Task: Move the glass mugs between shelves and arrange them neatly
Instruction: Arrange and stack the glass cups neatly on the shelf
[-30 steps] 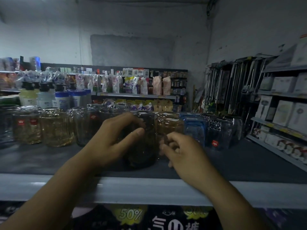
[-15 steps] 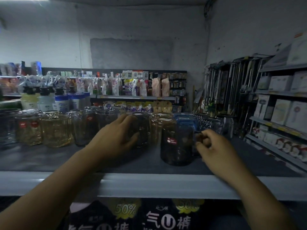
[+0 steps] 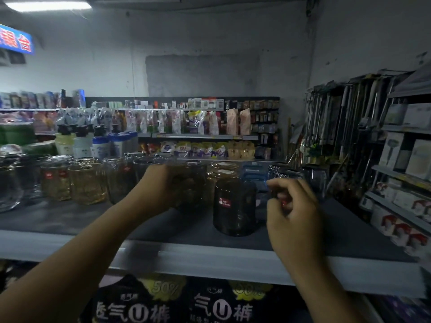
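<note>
On the dark shelf (image 3: 70,220), one smoky mug (image 3: 234,215) with a red sticker (image 3: 225,202) upright near the front, left hand (image 3: 161,185) wrapped round a second mug (image 3: 190,183), right hand (image 3: 291,213) curled beside the first, grip unclear, two "50%" packs (image 3: 163,299) below.

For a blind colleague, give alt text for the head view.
A person's left hand grips a dark glass mug in a row on a shop shelf; the right hand curls beside a red-stickered mug standing nearer the edge.
</note>
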A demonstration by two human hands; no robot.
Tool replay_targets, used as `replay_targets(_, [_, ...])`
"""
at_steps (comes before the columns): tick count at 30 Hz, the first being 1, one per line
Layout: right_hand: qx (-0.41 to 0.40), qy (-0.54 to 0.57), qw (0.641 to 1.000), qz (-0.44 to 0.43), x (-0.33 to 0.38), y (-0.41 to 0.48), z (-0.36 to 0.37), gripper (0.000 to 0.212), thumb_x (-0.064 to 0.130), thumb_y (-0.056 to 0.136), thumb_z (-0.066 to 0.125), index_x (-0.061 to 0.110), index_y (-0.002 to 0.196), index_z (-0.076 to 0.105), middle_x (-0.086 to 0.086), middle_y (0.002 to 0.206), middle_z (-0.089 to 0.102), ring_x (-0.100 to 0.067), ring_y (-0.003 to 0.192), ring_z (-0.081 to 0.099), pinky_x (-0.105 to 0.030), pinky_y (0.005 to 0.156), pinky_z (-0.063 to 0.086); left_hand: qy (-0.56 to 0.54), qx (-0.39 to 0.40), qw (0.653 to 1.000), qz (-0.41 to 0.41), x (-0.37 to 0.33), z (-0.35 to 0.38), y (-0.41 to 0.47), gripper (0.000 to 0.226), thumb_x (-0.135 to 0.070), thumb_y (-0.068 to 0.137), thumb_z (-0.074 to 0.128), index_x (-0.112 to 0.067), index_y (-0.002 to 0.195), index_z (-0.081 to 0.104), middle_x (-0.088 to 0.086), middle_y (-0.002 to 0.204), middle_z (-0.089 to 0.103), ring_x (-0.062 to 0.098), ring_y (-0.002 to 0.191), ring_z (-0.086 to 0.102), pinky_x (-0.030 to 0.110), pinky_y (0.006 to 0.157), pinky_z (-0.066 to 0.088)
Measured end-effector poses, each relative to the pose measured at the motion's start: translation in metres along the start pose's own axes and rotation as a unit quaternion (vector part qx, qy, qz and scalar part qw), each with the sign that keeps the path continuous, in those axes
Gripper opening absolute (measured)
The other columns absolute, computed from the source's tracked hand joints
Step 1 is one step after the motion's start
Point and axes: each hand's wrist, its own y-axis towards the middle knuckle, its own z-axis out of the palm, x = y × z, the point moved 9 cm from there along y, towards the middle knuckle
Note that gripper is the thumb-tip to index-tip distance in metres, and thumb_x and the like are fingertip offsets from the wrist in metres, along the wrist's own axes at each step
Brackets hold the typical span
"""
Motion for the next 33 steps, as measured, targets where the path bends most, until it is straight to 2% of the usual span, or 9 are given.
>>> replay_targets(5, [-0.008,0.07,0.989,-0.127,0.058,-0.011,0.001,0.016,0.005,0.09,0.055,0.014,0.092,0.068,0.006,0.092,0.06,-0.008,0.084,0.059,-0.024,0.068,0.049,-0.036,-0.082,0.995,-0.045,-0.001,-0.04,-0.019,0.03,-0.043,0.094,0.059,-0.019,0.099,0.076,-0.009,0.079,0.073,0.001,0.067,0.069,0.028,0.061,0.058])
replay_targets(9, [0.082,0.122,0.981,-0.127,0.086,-0.023,0.032,0.012,0.011,0.093,0.058,0.019,0.097,0.066,0.012,0.098,0.059,-0.008,0.082,0.061,-0.019,0.066,0.049,-0.181,-0.151,0.964,-0.121,0.004,-0.065,-0.041,0.015,-0.026,0.097,0.067,-0.015,0.102,0.075,0.001,0.082,0.077,0.009,0.073,0.075,0.022,0.061,0.059])
replay_targets(12, [0.155,0.151,0.976,-0.035,0.089,-0.031,0.062,0.013,0.026,0.097,0.064,0.031,0.109,0.06,0.017,0.103,0.062,-0.002,0.086,0.066,-0.014,0.068,0.052,-0.35,-0.207,0.895,-0.185,0.012,-0.067,-0.063,0.016,-0.022,0.098,0.065,-0.011,0.103,0.076,0.009,0.089,0.079,0.023,0.076,0.076,0.03,0.064,0.059])
replay_targets(16, [0.244,0.224,0.935,0.128,0.089,-0.04,0.108,0.064,0.065,0.085,0.064,0.042,0.141,0.042,0.019,0.126,0.064,0.006,0.104,0.064,-0.027,0.092,0.054,-0.583,-0.202,0.755,-0.223,0.01,-0.048,-0.082,0.026,-0.016,0.1,0.054,0.001,0.114,0.069,0.017,0.095,0.076,0.024,0.076,0.071,0.029,0.067,0.06])
replay_targets(20, [0.223,0.283,0.918,0.169,0.104,-0.037,0.126,0.046,0.052,0.088,0.069,0.038,0.129,0.054,0.016,0.112,0.072,0.006,0.095,0.068,-0.023,0.084,0.057,-0.664,-0.142,0.705,-0.202,0.003,-0.029,-0.088,0.026,-0.016,0.102,0.049,0.002,0.114,0.063,0.02,0.104,0.074,0.032,0.088,0.074,0.035,0.075,0.063])
replay_targets(23, [0.184,0.263,0.928,0.189,0.101,-0.026,0.128,0.043,0.037,0.087,0.077,0.035,0.125,0.057,0.014,0.105,0.073,0.005,0.088,0.069,-0.015,0.071,0.053,-0.619,-0.014,0.763,-0.184,0.013,-0.025,-0.088,0.024,-0.019,0.104,0.049,-0.004,0.115,0.064,0.017,0.106,0.074,0.036,0.09,0.074,0.039,0.065,0.061])
replay_targets(26, [0.194,0.101,0.966,0.135,0.104,-0.007,0.127,0.06,0.038,0.079,0.084,0.037,0.13,0.051,0.018,0.116,0.062,0.007,0.098,0.059,-0.009,0.074,0.043,-0.336,0.044,0.932,-0.125,0.046,-0.038,-0.086,0.015,-0.029,0.101,0.055,-0.025,0.099,0.069,-0.004,0.085,0.072,0.015,0.075,0.072,0.032,0.064,0.058])
replay_targets(27, [0.194,0.047,0.973,0.116,0.108,0.0,0.127,0.068,0.041,0.077,0.085,0.035,0.134,0.049,0.016,0.122,0.059,0.004,0.103,0.058,-0.009,0.075,0.041,-0.247,0.048,0.964,-0.085,0.053,-0.042,-0.084,0.013,-0.033,0.1,0.056,-0.03,0.095,0.067,-0.008,0.08,0.069,0.009,0.071,0.068,0.028,0.064,0.055])
replay_targets(33, [0.225,-0.267,0.935,0.066,0.122,0.027,0.147,0.083,0.06,0.068,0.082,0.022,0.135,0.052,-0.005,0.134,0.051,-0.025,0.112,0.059,-0.038,0.094,0.052,-0.037,0.12,0.992,0.02,0.073,-0.028,-0.075,0.02,-0.049,0.099,0.049,-0.033,0.09,0.056,-0.015,0.085,0.06,0.003,0.073,0.059,0.03,0.066,0.053])
